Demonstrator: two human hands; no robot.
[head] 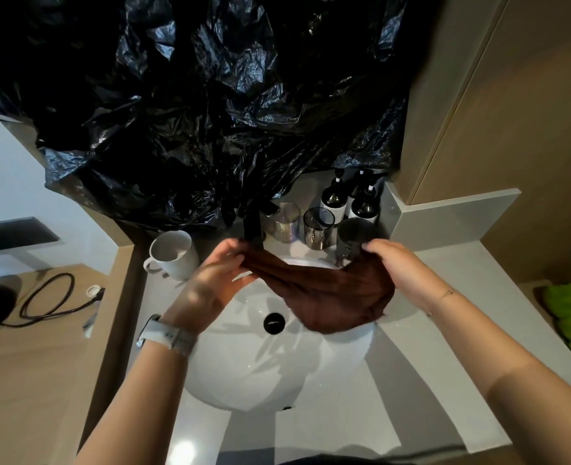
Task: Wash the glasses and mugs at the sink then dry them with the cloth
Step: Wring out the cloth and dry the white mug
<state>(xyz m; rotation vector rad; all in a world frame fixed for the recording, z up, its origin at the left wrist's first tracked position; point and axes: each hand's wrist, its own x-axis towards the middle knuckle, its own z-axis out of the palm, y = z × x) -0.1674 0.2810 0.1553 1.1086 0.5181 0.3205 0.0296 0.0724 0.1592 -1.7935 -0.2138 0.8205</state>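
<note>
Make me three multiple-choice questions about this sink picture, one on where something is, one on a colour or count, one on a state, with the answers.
1. Where does the white mug stand?
A. On the counter left of the basin
B. Inside the basin
C. Beside the green cloth

2. What colour is the cloth held over the basin?
A. White
B. Dark brown
C. Green

3. How is that cloth held?
A. By the left hand alone
B. Lying loose in the basin
C. Stretched between both hands

Answers:
1 A, the mug sits on the counter at the basin's left rim.
2 B, its folds are dark brown.
3 C, the left hand and right hand each grip an end.
</note>
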